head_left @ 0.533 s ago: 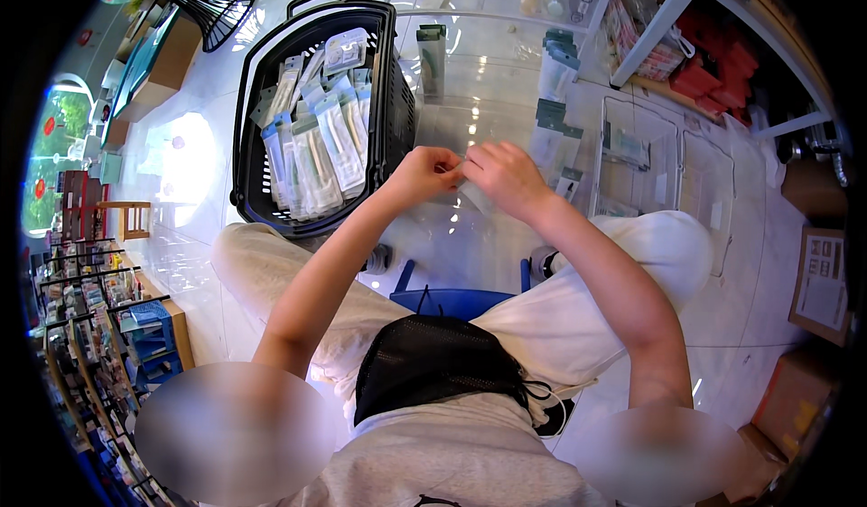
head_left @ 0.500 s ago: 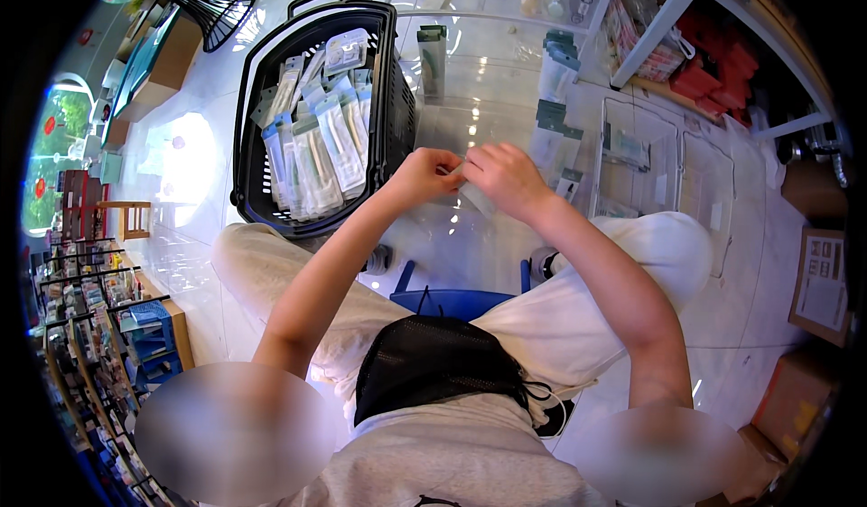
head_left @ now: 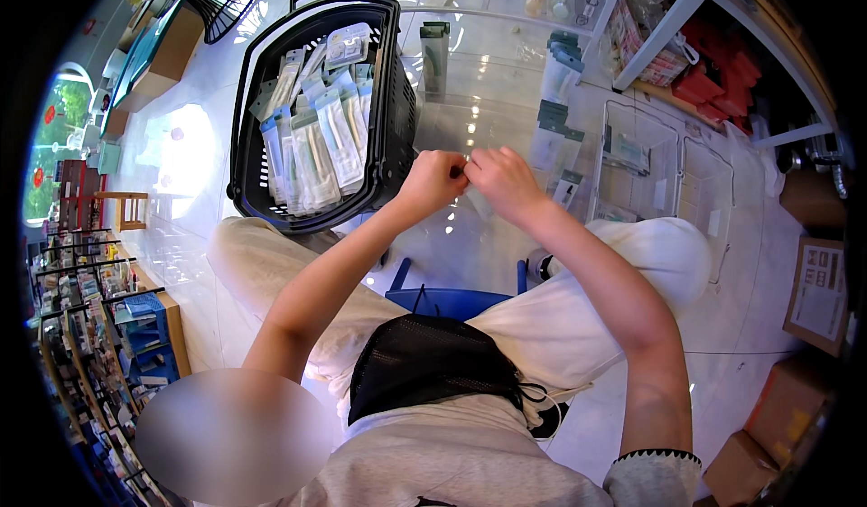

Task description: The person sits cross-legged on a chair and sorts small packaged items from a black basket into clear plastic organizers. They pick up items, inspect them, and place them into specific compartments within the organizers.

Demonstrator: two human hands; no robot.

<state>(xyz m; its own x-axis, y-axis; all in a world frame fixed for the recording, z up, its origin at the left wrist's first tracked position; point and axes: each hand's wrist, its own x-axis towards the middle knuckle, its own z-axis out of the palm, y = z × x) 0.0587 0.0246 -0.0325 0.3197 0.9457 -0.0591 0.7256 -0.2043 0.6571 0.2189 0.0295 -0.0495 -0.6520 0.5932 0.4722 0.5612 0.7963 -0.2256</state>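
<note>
Fingertip work on my end. To do it well I'd go light on the pinch, wrists steady, both hands level, left knuckles off the black basket (head_left: pixel 386 101). Left hand (head_left: pixel 432 182): curled narrow, fingertips up against the right's. Right hand (head_left: pixel 508 182): also narrow, fingers bent. Can't tell what, if anything, is pinched; fingers cover it. Hands sit just above frame centre. Clear packets (head_left: pixel 339 141) lie in the basket, upper left of centre; green-topped packets (head_left: pixel 549 141) right of the hands.
</note>
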